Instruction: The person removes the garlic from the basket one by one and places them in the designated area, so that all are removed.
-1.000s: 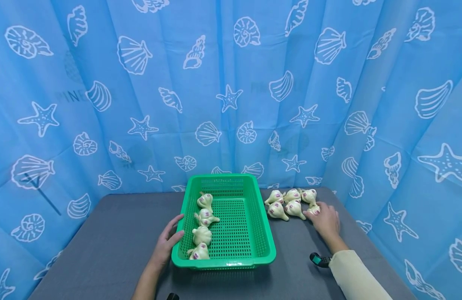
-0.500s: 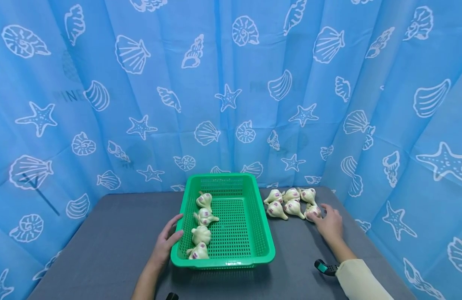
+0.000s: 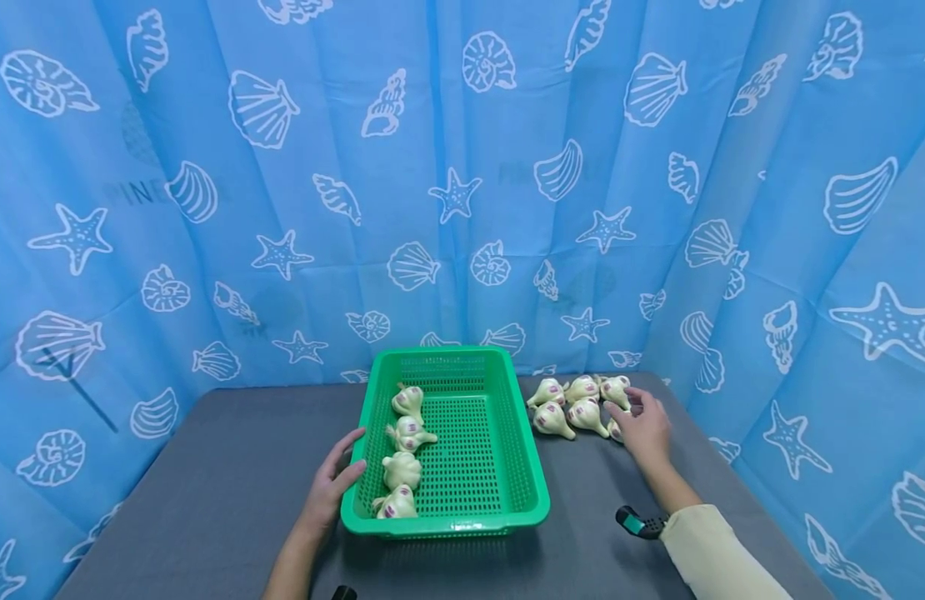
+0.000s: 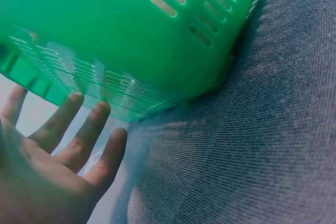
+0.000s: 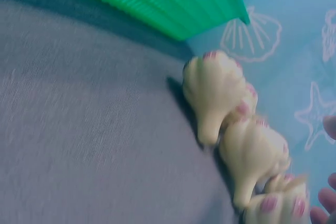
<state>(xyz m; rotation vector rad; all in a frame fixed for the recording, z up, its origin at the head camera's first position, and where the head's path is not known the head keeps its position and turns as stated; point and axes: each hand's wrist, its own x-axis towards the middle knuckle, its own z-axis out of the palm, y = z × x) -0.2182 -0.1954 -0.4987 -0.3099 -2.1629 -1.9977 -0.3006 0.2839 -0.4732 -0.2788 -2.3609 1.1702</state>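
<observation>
A green plastic basket (image 3: 483,525) stands on the table with several garlic bulbs (image 3: 402,471) in a column along its left side. My left hand (image 3: 329,483) rests at the basket's left rim; its fingers (image 4: 86,140) reach out straight along the outer wall in the left wrist view. More garlic bulbs sit to the right of the basket in two rows. Over the right end of that group is my right hand (image 3: 646,425), thumb and fingers apart near the back right bulb (image 3: 615,390). It partly covers the front right bulb (image 3: 615,430). Only fingertips (image 5: 326,198) show in the right wrist view.
A grey cloth covers the table (image 3: 245,467). Behind and to the right hangs a blue curtain (image 3: 447,275) printed with white shells and starfish. A dark wrist device (image 3: 639,523) is by the right sleeve.
My right hand has left the front right garlic bulb and moved back toward the bulb behind it. That front bulb has shifted slightly. My left hand stays at the basket.
</observation>
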